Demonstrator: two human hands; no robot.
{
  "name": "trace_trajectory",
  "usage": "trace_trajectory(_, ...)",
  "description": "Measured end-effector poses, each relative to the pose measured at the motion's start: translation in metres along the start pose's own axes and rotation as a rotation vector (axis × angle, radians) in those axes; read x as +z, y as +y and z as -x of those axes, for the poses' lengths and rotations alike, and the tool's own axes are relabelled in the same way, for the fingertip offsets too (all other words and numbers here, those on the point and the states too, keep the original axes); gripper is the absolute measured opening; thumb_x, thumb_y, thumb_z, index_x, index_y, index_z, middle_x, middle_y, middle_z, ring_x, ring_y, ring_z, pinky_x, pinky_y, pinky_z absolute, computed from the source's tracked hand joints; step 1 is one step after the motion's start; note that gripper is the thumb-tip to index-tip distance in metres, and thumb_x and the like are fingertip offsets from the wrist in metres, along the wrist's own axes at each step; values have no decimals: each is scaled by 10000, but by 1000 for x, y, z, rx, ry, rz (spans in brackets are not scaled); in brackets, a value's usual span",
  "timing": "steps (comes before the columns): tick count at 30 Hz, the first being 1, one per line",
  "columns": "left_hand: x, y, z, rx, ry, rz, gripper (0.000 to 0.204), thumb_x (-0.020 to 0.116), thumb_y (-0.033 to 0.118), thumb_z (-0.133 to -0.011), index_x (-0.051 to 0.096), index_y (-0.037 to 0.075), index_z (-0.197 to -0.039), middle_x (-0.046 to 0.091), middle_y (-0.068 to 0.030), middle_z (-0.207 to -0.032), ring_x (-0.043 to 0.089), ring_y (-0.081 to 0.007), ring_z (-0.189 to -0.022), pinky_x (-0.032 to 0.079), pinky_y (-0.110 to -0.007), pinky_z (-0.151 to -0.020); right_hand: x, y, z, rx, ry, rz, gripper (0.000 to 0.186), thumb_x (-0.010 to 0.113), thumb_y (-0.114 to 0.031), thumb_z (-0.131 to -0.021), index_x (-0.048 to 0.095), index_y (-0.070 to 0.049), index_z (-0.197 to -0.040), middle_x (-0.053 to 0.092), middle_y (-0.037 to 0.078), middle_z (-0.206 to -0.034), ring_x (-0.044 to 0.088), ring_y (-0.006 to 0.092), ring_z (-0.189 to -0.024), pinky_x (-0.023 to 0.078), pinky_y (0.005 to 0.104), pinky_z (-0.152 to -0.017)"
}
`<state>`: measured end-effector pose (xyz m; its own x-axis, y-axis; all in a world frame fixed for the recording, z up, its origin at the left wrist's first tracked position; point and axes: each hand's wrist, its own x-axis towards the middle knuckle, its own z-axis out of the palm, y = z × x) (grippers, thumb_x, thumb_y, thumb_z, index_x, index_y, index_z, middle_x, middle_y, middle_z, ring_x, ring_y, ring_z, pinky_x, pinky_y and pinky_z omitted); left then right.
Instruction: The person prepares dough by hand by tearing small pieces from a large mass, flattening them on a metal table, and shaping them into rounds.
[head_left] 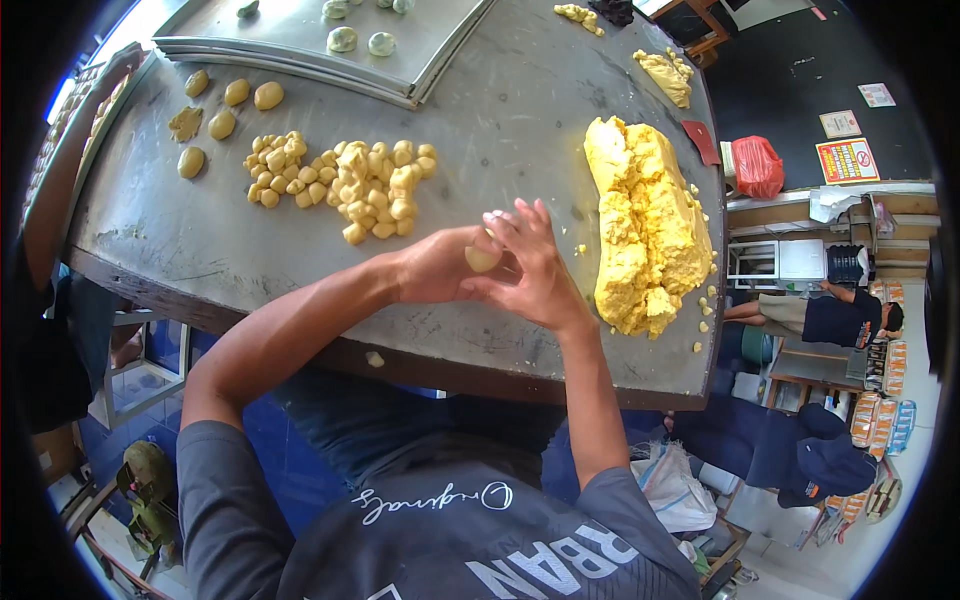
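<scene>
On your grey metal-looking surface (510,110), a big, crumbly yellow dough-like block (655,230) sits on the right. A heap of small dough lumps (370,190) lies on the left. Your left hand (440,266) and right hand (535,270) meet between them. Your right fingers curl, a bit apart; I can't tell how tight your left hand is. The little dough ball (481,260) is between your hands. You seem to be shaping it; next probably needs soft, even rolling.

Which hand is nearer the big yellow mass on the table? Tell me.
Right. The right hand is left of the yellow mass, not touching it; the left hand is farther left.
</scene>
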<state>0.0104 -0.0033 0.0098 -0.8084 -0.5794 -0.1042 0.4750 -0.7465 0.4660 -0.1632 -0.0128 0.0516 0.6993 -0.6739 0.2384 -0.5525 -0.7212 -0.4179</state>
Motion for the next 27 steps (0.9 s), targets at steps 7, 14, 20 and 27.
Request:
trace_trajectory(7, 7, -1, -1, 109, -15, -226, 392, 525, 217, -923, 478, 30, -1265, 530, -106, -1262, 521, -197, -1163, 412, -374, -1006, -5, 10, 8, 74, 70, -143, 466, 773, -186, -699, 629, -4, -1103, 658, 148, -1051, 521, 367, -1161, 232, 526, -1107)
trace_trajectory(14, 3, 1, -5, 163, -9, -267, 379, 604, 215, -920, 529, 9, -1230, 616, -105, -1169, 583, -169, -1101, 456, -329, -984, 2, 1, 8, 217, 249, -385, 483, 775, -99, -690, 595, 8, -1126, 648, 193, -1061, 523, 385, -1169, 265, 487, -1108)
trace_trajectory(20, 2, 3, -5, 118, -59, -252, 388, 613, 218, -914, 535, 6, -1229, 608, -115, -1195, 575, -179, -1120, 448, -338, -996, 9, 2, 15, 325, 210, -683, 491, 777, -71, -675, 592, -8, -1126, 649, 184, -1061, 556, 337, -1148, 316, 466, -1086)
trace_trajectory(27, -2, -2, -7, 229, -22, -410, 383, 630, 228, -905, 559, 5, -1208, 634, -88, -1131, 587, -146, -1070, 456, -299, -963, 7, 16, 16, 165, 119, -395, 554, 764, -64, -696, 552, -18, -1206, 614, 183, -1152, 550, 328, -1162, 391, 431, -1039)
